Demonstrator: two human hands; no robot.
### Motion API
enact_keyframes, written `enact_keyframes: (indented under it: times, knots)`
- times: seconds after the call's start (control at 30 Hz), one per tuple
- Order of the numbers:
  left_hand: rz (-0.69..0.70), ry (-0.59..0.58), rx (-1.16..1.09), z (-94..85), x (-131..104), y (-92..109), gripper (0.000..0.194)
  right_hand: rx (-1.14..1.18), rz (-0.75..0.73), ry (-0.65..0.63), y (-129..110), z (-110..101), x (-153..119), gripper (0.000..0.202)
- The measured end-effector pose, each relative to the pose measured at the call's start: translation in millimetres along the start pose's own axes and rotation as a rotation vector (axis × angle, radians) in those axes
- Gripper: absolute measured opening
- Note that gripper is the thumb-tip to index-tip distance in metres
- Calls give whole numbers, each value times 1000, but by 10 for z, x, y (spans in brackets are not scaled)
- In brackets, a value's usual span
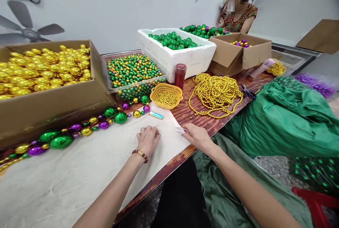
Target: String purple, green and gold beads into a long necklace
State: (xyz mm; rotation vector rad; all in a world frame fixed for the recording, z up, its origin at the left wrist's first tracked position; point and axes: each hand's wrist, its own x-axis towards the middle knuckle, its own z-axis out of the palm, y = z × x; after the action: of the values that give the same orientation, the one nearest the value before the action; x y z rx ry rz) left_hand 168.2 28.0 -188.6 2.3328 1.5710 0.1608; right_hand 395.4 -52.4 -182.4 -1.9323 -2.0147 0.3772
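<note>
My left hand (148,139), with a beaded bracelet on its wrist, rests on the white cloth (106,164). Its fingers curl downward and their tips are hidden. A thin needle-like rod (134,128) shows on both sides of the knuckles; I cannot tell whether the hand grips it. At the cloth's right edge, my right hand (198,136) is closed on small snips (179,129), whose slim blades point left. Beyond the hands lie a small blue-and-orange packet (156,115) and a yellow basket (166,96) of small gold beads.
Bead strands (60,141) line the cloth's far side. Behind stand a cardboard box (53,104), a clear tub (135,76) and a white foam box (185,56). Gold bead chains (217,93), pliers (247,92) and a green sack (291,115) are rightward. A person (242,9) sits at back.
</note>
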Motion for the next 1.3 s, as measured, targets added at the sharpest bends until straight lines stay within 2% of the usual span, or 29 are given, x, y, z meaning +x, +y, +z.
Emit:
enact_keyframes:
  times: [0.23,0.43,0.53,0.63,0.8,0.93,1.1,1.3]
  knots:
    - [-4,21,-66,-100,-59,42,14,-223,-17,-86,-288,-9,131,21]
    - [-8,12,-78,-116,-85,-10,16,-312,-33,-154,-405,-39,222,20]
    - [-10,-14,-77,-57,-82,-40,21,-331,-43,-176,-404,-27,236,22]
    - [-24,-22,-76,5,-70,-58,18,-341,-41,-186,-368,-8,219,23]
    - [-35,-12,-81,4,-60,-73,15,-340,-24,-169,-269,-3,150,22]
    - [9,9,-66,24,-24,3,15,-334,-7,-153,-214,0,96,21]
    - [44,-34,-45,110,76,111,10,-329,2,-142,-181,-17,39,23]
    - [35,-71,-64,48,111,84,11,-325,2,-141,-193,-68,-3,28]
